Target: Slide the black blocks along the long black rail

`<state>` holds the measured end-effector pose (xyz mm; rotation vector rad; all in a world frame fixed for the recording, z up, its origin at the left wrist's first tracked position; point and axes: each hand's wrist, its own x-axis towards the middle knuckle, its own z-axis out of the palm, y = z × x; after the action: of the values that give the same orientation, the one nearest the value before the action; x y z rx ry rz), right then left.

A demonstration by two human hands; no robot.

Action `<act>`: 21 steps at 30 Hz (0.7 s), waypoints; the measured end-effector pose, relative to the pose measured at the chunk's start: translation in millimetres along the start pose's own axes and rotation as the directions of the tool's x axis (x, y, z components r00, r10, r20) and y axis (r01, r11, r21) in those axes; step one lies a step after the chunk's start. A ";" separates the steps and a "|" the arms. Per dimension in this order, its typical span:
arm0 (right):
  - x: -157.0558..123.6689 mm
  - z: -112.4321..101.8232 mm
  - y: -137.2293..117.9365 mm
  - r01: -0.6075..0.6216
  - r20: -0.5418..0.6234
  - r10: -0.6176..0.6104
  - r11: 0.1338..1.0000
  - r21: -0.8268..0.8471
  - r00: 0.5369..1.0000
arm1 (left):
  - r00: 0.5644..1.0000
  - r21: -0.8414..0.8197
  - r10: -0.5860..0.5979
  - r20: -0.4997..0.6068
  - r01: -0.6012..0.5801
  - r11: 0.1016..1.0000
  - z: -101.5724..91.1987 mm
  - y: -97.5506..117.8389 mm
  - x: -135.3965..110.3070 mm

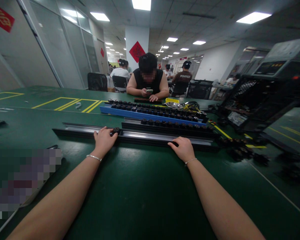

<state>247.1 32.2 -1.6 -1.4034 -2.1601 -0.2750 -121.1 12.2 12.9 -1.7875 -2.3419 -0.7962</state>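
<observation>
Pinching a small black knob [116, 130] on the long rail [145, 136], the left hand [103, 140] sits near the flat-fingered right hand [183, 149] (rail seems stiff, weighty; grip well apart).

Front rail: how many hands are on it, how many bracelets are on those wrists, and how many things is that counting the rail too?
Hands: 2 (left hand, right hand)
Bracelets: 2 (left bracelet, right bracelet)
Rail: 1
Total: 5
</observation>
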 end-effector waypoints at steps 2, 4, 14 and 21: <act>0.1 0.0 -0.2 -0.002 -0.002 0.002 1.000 0.003 1.000 | 1.000 0.000 -0.002 0.000 0.002 1.000 0.1 0.2 -0.2; 0.2 -0.2 -0.3 -0.002 -0.007 0.002 1.000 0.007 1.000 | 1.000 0.001 -0.001 0.000 0.001 1.000 -0.2 0.5 -0.6; -0.4 -1.6 -1.6 0.006 -0.026 -0.005 1.000 0.015 1.000 | 1.000 -0.005 0.008 0.021 -0.008 1.000 -2.8 1.7 -2.0; 0.0 -2.0 -1.9 0.000 -0.016 0.000 1.000 0.015 1.000 | 0.999 0.003 0.003 0.037 -0.003 1.000 -2.4 0.4 -1.4</act>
<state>246.1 30.5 0.3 -1.3882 -2.1451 -0.2692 -120.9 10.0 14.5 -1.8196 -2.3611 -0.7658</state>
